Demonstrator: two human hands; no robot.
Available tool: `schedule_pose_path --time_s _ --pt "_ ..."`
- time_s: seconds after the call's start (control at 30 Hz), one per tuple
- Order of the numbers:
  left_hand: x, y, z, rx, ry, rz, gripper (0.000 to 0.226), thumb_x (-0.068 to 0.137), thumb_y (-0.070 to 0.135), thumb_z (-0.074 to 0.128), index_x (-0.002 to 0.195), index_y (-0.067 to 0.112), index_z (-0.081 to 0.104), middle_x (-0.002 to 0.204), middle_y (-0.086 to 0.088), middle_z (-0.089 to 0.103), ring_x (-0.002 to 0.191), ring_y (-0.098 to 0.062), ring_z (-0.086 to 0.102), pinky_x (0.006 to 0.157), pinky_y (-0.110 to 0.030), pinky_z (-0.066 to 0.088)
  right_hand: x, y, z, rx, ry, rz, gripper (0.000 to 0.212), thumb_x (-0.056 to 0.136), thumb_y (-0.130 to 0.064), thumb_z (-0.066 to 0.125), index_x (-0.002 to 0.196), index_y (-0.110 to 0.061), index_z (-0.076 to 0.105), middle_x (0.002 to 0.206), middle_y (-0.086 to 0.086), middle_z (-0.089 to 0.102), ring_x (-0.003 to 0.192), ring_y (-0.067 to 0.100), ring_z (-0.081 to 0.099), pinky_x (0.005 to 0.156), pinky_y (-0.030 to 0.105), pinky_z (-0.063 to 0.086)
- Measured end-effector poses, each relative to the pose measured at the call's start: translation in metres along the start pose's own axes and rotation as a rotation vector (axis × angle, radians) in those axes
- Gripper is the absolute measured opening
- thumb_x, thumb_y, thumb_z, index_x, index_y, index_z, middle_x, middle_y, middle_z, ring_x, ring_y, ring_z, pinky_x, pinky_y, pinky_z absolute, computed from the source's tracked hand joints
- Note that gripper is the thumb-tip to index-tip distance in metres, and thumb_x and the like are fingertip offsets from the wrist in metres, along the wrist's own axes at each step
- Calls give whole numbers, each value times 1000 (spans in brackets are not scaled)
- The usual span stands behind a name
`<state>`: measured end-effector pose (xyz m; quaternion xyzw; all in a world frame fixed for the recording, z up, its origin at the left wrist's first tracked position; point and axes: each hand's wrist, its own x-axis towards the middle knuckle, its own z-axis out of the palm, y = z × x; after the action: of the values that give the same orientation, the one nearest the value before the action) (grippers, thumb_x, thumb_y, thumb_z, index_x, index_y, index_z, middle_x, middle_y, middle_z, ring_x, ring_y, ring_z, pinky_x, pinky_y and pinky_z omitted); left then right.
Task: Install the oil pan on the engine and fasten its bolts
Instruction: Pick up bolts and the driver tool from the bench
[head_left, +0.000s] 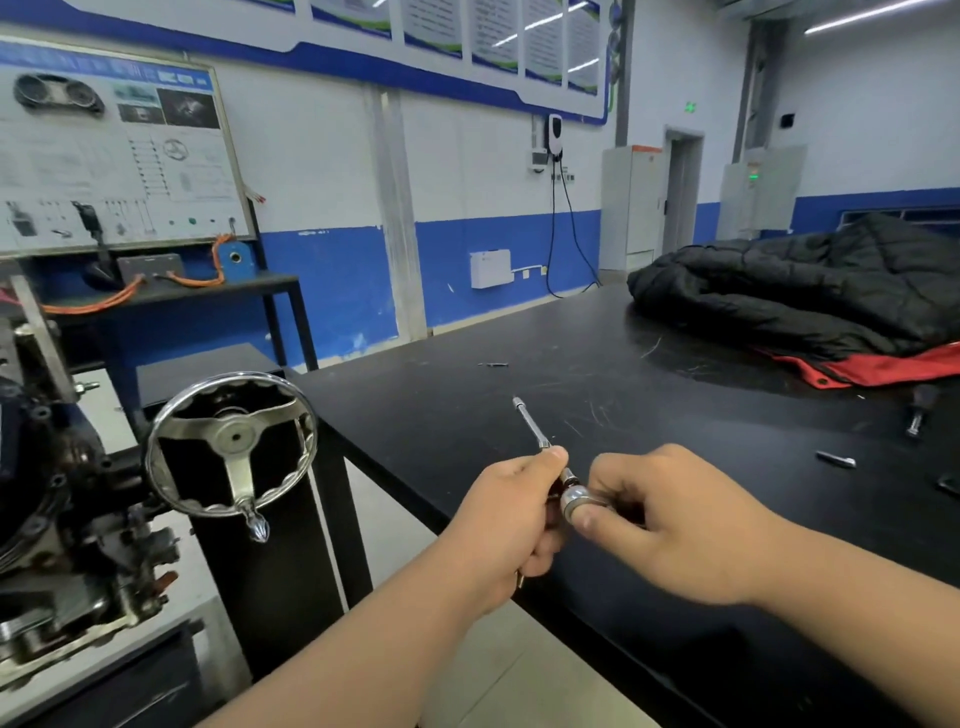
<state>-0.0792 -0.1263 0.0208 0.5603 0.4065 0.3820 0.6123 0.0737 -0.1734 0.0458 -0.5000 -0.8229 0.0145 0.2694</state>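
My left hand (506, 525) grips a slim chrome extension bar (531, 423) whose free end points up and away over the black table. My right hand (670, 519) pinches the round chrome ratchet head (574, 500) at the bar's near end, thumb on top. Both hands meet above the table's front left edge. The engine (57, 519) stands on its stand at the far left, dirty and partly cut off by the frame. No oil pan is visible.
A chrome handwheel (234, 444) on the engine stand sticks out toward the table. On the black table (467, 395) lie a black and red jacket (810, 296), a small socket (836, 460), another tool (917, 415) and a small bit (493, 365).
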Motion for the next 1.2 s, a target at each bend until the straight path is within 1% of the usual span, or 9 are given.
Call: schedule_pose_path --time_s 0.13,0.33,0.5,0.57,0.63,0.73,0.87,0.93,1.2 --pt "-2 1 -6 99 27 6 32 96 34 48 70 16 45 50 3 36 39 -12 29 42 -23 16 1 2 -1 -13 -17 22 31 80 -51 48 65 -24 49 52 -9 51 52 11 46 48 20 29" --pt "1 4 -7 371 38 2 25 90 31 53 71 16 48 52 0 34 42 -15 27 39 -19 18 -2 6 1 -268 -94 -91 38 79 -62 29 73 -28 45 56 -9 50 57 13 47 52 23 31" --pt "6 1 -4 438 68 -31 29 85 26 53 57 20 45 42 5 32 38 -13 26 37 -17 19 1 6 2 -314 -82 -22 40 77 -64 30 77 -29 49 58 -11 51 59 12 49 56 25 38" --pt "7 1 -5 370 38 -79 21 84 25 52 64 19 48 45 5 35 39 -13 27 36 -18 19 2 7 2 -165 -134 58 32 79 -60 43 78 -30 52 58 -12 54 56 7 49 54 23 37" --pt "7 1 -7 262 0 -138 19 85 26 50 68 18 49 51 3 36 40 -11 29 36 -19 19 4 8 2 106 -211 131 11 84 -40 59 85 -30 55 63 -8 59 53 4 47 56 27 41" --pt "9 2 -13 143 -19 -191 26 90 28 48 66 19 50 53 3 37 41 -9 28 36 -18 18 4 8 2 367 -245 166 18 87 -9 58 94 -25 56 65 -7 59 55 6 46 58 26 40" --pt "8 3 -15 121 -44 -208 29 92 32 49 66 20 51 53 4 37 40 -9 28 36 -18 17 5 5 8 438 -166 168 11 92 -24 53 99 -32 54 65 -7 65 50 2 48 55 19 39" --pt "6 3 -15 135 -49 -208 28 93 35 48 70 20 51 54 4 38 41 -9 29 36 -18 18 5 6 11 441 -147 155 18 92 -30 52 107 -39 49 63 -7 64 50 1 49 53 16 39" --pt "0 8 -10 74 -24 -143 30 98 39 41 78 20 53 56 5 38 41 -8 30 37 -17 17 6 6 9 674 -106 142 40 98 -13 43 109 -45 63 60 0 58 58 14 51 56 21 44"
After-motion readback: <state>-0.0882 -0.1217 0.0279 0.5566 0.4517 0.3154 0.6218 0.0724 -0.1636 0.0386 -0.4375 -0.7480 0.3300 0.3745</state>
